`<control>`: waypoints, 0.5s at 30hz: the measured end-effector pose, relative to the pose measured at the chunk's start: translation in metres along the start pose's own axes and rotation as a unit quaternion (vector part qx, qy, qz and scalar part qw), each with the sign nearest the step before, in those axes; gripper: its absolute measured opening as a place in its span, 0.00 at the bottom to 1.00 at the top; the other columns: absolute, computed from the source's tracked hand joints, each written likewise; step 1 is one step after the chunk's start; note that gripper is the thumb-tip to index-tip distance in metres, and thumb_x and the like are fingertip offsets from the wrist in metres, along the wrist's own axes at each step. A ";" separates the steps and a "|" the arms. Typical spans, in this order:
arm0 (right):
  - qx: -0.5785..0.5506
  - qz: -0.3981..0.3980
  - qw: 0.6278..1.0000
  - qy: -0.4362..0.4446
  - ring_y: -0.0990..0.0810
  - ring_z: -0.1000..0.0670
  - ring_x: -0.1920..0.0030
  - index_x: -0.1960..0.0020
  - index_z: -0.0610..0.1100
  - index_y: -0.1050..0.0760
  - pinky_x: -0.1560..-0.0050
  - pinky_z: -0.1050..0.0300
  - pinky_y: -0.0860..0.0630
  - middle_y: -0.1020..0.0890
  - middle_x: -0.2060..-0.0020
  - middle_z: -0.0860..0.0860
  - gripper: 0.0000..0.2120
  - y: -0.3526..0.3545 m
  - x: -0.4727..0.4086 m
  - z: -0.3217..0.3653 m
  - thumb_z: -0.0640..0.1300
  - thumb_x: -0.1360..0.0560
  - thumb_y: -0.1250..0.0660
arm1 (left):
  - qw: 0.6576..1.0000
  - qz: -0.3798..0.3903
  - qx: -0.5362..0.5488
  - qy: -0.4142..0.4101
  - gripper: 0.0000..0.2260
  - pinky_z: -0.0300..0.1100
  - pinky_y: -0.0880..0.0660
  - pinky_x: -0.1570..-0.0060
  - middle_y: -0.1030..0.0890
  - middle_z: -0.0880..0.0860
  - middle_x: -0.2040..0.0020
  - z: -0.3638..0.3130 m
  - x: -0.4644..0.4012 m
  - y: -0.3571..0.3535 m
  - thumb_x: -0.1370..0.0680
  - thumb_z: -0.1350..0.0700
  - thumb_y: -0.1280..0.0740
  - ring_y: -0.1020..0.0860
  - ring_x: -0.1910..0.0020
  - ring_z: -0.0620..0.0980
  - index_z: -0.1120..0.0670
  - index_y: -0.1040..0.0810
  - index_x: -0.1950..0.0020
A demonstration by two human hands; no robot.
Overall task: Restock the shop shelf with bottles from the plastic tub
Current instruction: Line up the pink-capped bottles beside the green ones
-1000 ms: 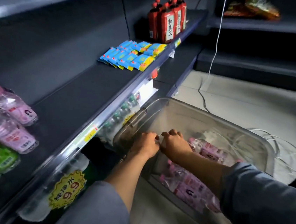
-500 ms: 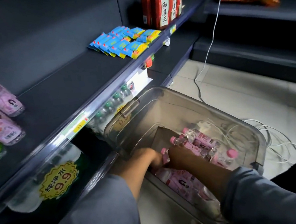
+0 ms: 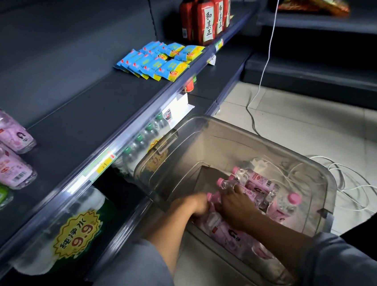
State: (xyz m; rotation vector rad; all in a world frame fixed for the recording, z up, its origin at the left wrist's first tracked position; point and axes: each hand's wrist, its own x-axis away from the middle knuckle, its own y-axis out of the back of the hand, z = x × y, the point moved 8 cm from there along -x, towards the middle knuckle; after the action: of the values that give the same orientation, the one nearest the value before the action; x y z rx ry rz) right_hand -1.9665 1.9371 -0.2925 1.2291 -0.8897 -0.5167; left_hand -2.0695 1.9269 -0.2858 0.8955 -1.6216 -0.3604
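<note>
A clear plastic tub [image 3: 235, 128] stands on the floor in front of the dark shop shelf [image 3: 83, 121]. Several pink-capped, pink-labelled bottles [image 3: 260, 183] lie inside it. Both my hands are down in the tub among them. My left hand [image 3: 195, 205] curls round a pink-capped bottle [image 3: 209, 197] at its neck end. My right hand [image 3: 232, 202] grips another bottle [image 3: 225, 183] just beside it. Two pink bottles [image 3: 7, 129] stand on the shelf at the far left.
Blue and yellow snack packets [image 3: 160, 60] and red-capped dark bottles [image 3: 206, 15] sit further along the shelf. Green-capped water bottles [image 3: 145, 138] fill the shelf below, behind a yellow price sticker [image 3: 78, 233]. White cables [image 3: 350, 184] trail over the floor tiles right of the tub.
Both hands dropped from the tub's rim level down into the bottles and closed on two of them. The view tilted down slightly.
</note>
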 end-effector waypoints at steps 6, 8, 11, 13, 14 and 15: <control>-0.091 -0.111 0.989 -0.046 0.27 0.42 0.36 0.28 0.42 0.33 0.42 0.49 0.22 0.31 0.33 0.39 0.25 0.017 0.017 -0.020 0.55 0.17 0.53 | 0.974 -0.069 0.216 0.013 0.31 0.52 0.30 0.35 0.27 0.61 0.29 0.006 0.000 0.017 0.19 0.40 0.38 0.27 0.31 0.59 0.62 0.33 0.26; -0.114 -0.138 0.983 -0.029 0.24 0.42 0.40 0.30 0.40 0.31 0.48 0.51 0.20 0.29 0.37 0.39 0.24 0.017 0.018 -0.021 0.52 0.17 0.52 | 0.959 -0.054 0.279 0.006 0.32 0.50 0.31 0.34 0.27 0.56 0.28 0.006 0.001 0.015 0.21 0.39 0.34 0.28 0.31 0.56 0.60 0.33 0.26; -0.175 -0.175 0.968 -0.029 0.24 0.44 0.42 0.31 0.41 0.29 0.48 0.53 0.21 0.28 0.38 0.41 0.24 0.019 0.022 -0.023 0.53 0.17 0.52 | 0.938 -0.027 0.346 -0.016 0.27 0.46 0.30 0.39 0.25 0.54 0.31 0.002 0.007 0.012 0.22 0.46 0.30 0.27 0.33 0.52 0.58 0.30 0.28; -0.203 -0.176 0.962 -0.050 0.24 0.46 0.42 0.31 0.42 0.31 0.49 0.58 0.25 0.28 0.37 0.43 0.23 0.016 0.023 -0.027 0.54 0.16 0.51 | 0.932 -0.032 0.360 -0.024 0.23 0.45 0.30 0.40 0.24 0.55 0.33 0.000 0.009 0.014 0.20 0.48 0.31 0.26 0.34 0.53 0.59 0.28 0.30; -0.228 -0.180 0.955 -0.059 0.23 0.46 0.43 0.32 0.41 0.32 0.50 0.58 0.26 0.27 0.38 0.43 0.21 0.015 0.024 -0.028 0.54 0.16 0.49 | 0.930 -0.045 0.364 -0.027 0.22 0.46 0.29 0.39 0.23 0.55 0.35 -0.001 0.010 0.016 0.20 0.48 0.32 0.25 0.36 0.52 0.59 0.27 0.31; -0.246 -0.195 0.947 -0.064 0.23 0.45 0.45 0.33 0.42 0.33 0.51 0.57 0.26 0.25 0.40 0.42 0.19 0.020 0.026 -0.027 0.53 0.16 0.49 | 0.930 -0.058 0.362 -0.031 0.21 0.47 0.29 0.38 0.22 0.56 0.37 -0.002 0.012 0.018 0.20 0.48 0.32 0.25 0.38 0.52 0.59 0.26 0.32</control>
State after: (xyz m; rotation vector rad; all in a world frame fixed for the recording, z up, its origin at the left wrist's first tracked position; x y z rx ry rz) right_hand -1.9317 1.9384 -0.2679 0.9131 -0.5690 -1.0771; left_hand -2.0744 1.9305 -0.2648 1.5487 -1.7879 0.1582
